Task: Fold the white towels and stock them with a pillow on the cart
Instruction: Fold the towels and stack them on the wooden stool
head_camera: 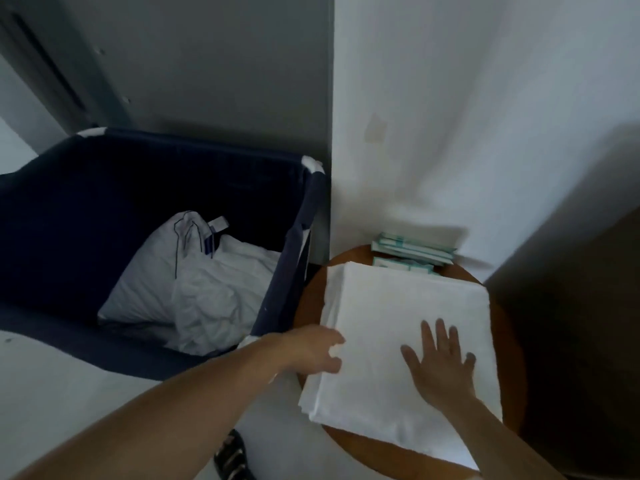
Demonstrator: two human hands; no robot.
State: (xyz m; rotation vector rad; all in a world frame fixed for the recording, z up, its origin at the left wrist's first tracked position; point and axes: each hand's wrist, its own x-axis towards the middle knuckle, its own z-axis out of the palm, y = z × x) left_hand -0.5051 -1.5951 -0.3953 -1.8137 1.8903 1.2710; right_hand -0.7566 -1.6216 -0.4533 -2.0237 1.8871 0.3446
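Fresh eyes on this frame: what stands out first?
The folded white towel on the round wooden table at lower right, with the right hand flat on it and the left hand at its left edge. Next, the dark blue cart at left, holding a pillow.

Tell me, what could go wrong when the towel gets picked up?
The folded towel overhangs the round table near the left hand, so it might slip off or unfold when lifted. The right hand only lies flat on top. Sliding the towel back could nudge the teal packets.
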